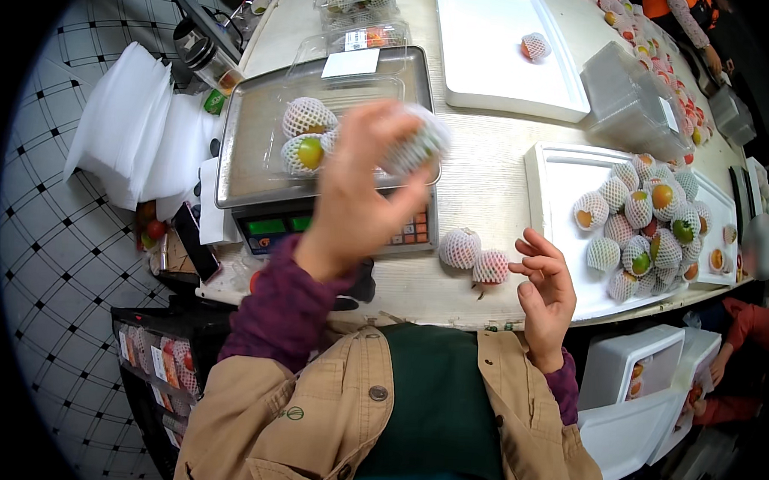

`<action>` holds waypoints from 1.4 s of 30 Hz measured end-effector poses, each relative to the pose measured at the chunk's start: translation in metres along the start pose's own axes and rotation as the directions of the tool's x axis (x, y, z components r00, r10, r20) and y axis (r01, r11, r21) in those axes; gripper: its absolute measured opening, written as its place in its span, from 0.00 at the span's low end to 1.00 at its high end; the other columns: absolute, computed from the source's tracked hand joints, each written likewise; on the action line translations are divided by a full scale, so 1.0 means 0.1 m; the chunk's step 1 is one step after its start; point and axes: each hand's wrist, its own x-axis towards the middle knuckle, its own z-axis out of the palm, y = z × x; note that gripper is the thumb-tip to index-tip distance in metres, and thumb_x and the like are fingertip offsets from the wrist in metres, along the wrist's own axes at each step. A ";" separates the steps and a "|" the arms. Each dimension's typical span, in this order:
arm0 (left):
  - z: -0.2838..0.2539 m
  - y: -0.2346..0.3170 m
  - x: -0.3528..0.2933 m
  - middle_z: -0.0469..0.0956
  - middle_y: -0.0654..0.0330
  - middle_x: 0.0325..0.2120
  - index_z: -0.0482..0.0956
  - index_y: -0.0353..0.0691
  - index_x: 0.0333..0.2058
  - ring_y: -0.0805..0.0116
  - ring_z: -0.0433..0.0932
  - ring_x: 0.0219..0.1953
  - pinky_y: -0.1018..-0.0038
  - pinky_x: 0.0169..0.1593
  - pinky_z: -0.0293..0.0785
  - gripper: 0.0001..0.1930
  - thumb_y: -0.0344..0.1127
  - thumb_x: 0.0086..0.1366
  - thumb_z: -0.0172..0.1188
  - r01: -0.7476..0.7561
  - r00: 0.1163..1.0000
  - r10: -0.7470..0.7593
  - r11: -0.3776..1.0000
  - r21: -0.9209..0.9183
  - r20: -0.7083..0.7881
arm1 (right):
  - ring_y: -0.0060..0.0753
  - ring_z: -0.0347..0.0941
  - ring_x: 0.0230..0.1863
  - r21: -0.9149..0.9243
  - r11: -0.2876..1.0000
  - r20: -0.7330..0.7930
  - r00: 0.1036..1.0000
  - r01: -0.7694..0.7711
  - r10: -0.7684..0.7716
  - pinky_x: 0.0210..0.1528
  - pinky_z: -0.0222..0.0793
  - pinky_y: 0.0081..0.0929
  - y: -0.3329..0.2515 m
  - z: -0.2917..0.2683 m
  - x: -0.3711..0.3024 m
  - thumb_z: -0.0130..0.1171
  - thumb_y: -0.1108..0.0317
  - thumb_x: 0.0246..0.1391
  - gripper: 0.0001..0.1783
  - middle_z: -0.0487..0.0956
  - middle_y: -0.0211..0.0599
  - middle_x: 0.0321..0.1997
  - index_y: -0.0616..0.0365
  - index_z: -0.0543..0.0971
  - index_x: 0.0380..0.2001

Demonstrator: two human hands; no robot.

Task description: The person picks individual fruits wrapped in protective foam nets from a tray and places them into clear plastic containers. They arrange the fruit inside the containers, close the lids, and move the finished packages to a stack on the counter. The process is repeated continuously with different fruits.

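Observation:
My left hand is raised over the front right of a weighing scale, closed round a netted fruit in a white foam sleeve; motion blurs both. On the scale's metal pan, a clear plastic clamshell box with its lid up holds netted fruits, one showing yellow-green. My right hand is held above the table's front, fingers apart and nothing in them. Close to its fingertips, a white-netted fruit and a pink-netted fruit lie side by side on the table.
A white foam tray piled with netted fruits stands at right. Another foam tray at the back holds one fruit. Stacked clear boxes stand between them. White foam sheets are at left. Another person's hand shows far right.

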 end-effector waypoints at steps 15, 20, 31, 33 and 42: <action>-0.25 -0.88 0.09 0.73 0.57 0.43 0.75 0.42 0.49 0.55 0.71 0.44 0.62 0.43 0.67 0.21 0.45 0.59 0.58 -0.070 0.903 -0.244 0.730 0.680 0.355 | 0.35 0.75 0.39 -0.473 0.880 -0.135 0.991 -0.055 -0.010 0.37 0.71 0.24 0.09 -0.34 0.00 0.60 0.74 0.47 0.10 0.75 0.43 0.45 0.63 0.75 0.34; -0.31 -0.79 0.06 0.73 0.52 0.46 0.74 0.38 0.49 0.52 0.72 0.47 0.61 0.48 0.67 0.20 0.44 0.62 0.56 0.004 0.906 -0.308 0.693 0.721 0.292 | 0.50 0.72 0.44 -0.833 0.543 -0.326 0.887 -0.106 -0.328 0.45 0.68 0.36 0.08 -0.94 0.11 0.62 0.73 0.44 0.12 0.76 0.48 0.42 0.63 0.74 0.34; -0.29 -0.24 -0.04 0.71 0.52 0.52 0.72 0.36 0.51 0.57 0.70 0.53 0.66 0.56 0.64 0.18 0.29 0.62 0.55 0.009 0.972 -0.102 0.916 0.400 0.210 | 0.46 0.75 0.36 -0.733 0.397 -0.672 0.678 -0.552 -0.299 0.37 0.70 0.39 -0.12 -1.86 -0.17 0.61 0.65 0.48 0.14 0.78 0.46 0.34 0.62 0.74 0.36; -0.20 -0.12 -0.12 0.72 0.51 0.51 0.72 0.34 0.50 0.56 0.71 0.52 0.66 0.56 0.64 0.17 0.28 0.61 0.55 -0.053 0.965 -0.029 0.953 0.299 0.262 | 0.50 0.74 0.39 -0.714 0.212 -0.691 0.721 -0.667 -0.060 0.40 0.69 0.42 -0.04 -1.74 -0.20 0.64 0.61 0.45 0.20 0.78 0.46 0.37 0.60 0.73 0.39; 0.29 0.29 -0.33 0.74 0.49 0.45 0.75 0.32 0.44 0.55 0.77 0.41 0.67 0.45 0.72 0.17 0.24 0.53 0.60 -0.006 0.883 0.039 0.997 -0.072 0.467 | 0.51 0.70 0.45 -0.737 0.223 -0.675 0.713 -0.638 -0.190 0.45 0.68 0.42 0.25 -1.68 -0.28 0.63 0.61 0.40 0.26 0.76 0.48 0.41 0.58 0.70 0.45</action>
